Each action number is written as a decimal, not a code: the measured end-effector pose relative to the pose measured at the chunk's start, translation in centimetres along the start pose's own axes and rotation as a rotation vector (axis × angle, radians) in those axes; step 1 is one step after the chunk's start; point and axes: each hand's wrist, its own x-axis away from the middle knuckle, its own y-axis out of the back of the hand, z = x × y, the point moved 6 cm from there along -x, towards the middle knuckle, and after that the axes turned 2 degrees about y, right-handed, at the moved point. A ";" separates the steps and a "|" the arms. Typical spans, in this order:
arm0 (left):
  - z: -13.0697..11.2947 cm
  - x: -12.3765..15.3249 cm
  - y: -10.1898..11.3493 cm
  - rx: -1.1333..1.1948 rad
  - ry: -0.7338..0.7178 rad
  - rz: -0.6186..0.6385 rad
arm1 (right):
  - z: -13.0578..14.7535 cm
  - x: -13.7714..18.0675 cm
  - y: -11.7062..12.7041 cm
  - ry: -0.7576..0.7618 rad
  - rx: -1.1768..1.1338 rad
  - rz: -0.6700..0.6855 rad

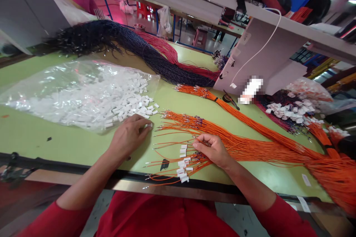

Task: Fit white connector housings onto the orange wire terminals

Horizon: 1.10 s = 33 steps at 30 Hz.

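Note:
My left hand [128, 133] is closed in a pinch on a small white connector housing [149, 125], at the edge of a loose pile of the same housings [133, 105]. Between the thumb and fingers of my right hand [213, 150] is the end of an orange wire [194, 141]. A fanned bundle of orange wires [236, 144] with metal terminals runs beneath and beyond that hand. Just left of it, several white housings [182, 170] sit on wire ends near the table's front edge. The two hands are apart.
A clear plastic bag [69, 96] spills housings on the left. Behind lie dark blue wires [155, 55] and red wires [167, 50]. A second orange bundle [230, 107] crosses the green table [91, 148]. A grey upright panel [267, 52] stands back right, under an overhead shelf.

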 end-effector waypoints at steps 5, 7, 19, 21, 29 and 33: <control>-1.5 1.1 -0.1 0.296 0.209 0.040 | -0.1 0.0 0.0 0.016 -0.032 -0.013; -3.4 1.9 -1.5 0.555 0.252 0.142 | 0.0 0.0 -0.1 0.019 -0.049 -0.012; -9.8 3.7 -6.7 1.052 0.292 0.341 | 0.7 0.5 -0.6 0.016 -0.008 0.026; -9.9 3.8 -6.8 1.026 0.262 0.329 | 0.5 0.5 -0.8 -0.001 -0.005 0.031; -10.2 4.3 -6.1 0.991 0.163 0.318 | 0.5 0.7 -0.6 0.030 0.076 -0.006; -10.2 4.5 -6.1 1.082 0.266 0.322 | 1.0 1.0 -0.7 0.113 0.157 -0.046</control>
